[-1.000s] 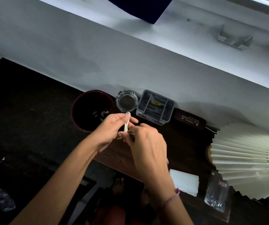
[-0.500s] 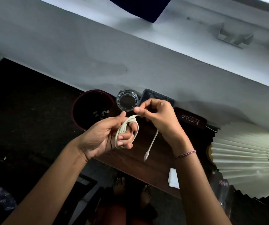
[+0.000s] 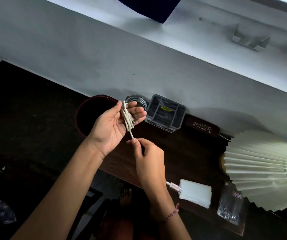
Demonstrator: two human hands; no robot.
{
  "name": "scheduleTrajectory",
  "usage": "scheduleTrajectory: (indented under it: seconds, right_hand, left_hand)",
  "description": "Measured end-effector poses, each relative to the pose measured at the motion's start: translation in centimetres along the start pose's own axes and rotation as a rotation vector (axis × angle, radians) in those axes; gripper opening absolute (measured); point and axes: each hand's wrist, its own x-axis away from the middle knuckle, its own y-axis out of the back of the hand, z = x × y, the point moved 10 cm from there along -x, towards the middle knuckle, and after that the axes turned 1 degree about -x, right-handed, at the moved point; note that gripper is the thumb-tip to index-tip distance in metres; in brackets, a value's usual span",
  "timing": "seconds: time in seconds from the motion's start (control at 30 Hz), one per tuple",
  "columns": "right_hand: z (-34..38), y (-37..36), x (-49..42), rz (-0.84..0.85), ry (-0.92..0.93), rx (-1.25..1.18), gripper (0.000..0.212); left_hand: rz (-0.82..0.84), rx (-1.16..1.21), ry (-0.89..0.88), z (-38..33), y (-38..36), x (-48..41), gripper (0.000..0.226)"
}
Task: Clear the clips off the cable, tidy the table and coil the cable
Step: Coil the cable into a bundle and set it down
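A thin white cable (image 3: 127, 116) is wound in several loops around the fingers of my left hand (image 3: 115, 125), which is raised palm-up above the dark wooden table (image 3: 187, 153). One straight strand runs down from the loops to my right hand (image 3: 148, 160), whose thumb and forefinger pinch it just below the coil. A white plug end (image 3: 173, 185) of a cable lies on the table beside my right wrist. No clips are visible on the cable.
Along the wall stand a dark round bowl (image 3: 94, 113), a glass ashtray (image 3: 137, 102), a grey compartment box (image 3: 165, 113) and a brown spectacle case (image 3: 202, 127). A pleated lamp shade (image 3: 264, 172), a white pad (image 3: 195, 193) and a clear plastic packet (image 3: 230, 205) lie at right.
My right hand has come down from above the coil to below it, still holding the strand. The loops on my left fingers have tightened, and the left palm has turned upward.
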Motion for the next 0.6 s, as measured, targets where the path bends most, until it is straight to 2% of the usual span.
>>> scheduleTrajectory:
  seconds: [0.1, 0.2, 0.33, 0.5, 0.6]
  right_hand:
    - [2.5, 0.6, 0.6, 0.008, 0.104, 0.309, 0.022]
    - [5.8, 2.4, 1.0, -0.050, 0.268, 0.528, 0.022]
    - [8.5, 4.4, -0.3, -0.075, 0.395, 0.690, 0.020]
    - [8.5, 6.6, -4.1, -0.004, 0.392, 0.543, 0.029]
    - [6.5, 5.8, -6.4, 0.231, 0.303, 0.209, 0.026]
  left_hand:
    - [-0.065, -0.195, -0.048, 0.3, 0.7, -0.1, 0.038]
    - [-0.165, -0.526, -0.103, -0.1, 1.7, -0.1, 0.032]
    - [-0.059, -0.763, 0.027, 1.6, 0.7, 0.7, 0.034]
    - [0.018, -0.811, 0.148, 3.6, 0.0, 1.5, 0.049]
    - [0.079, -0.669, 0.231, 5.2, -0.6, 2.2, 0.053]
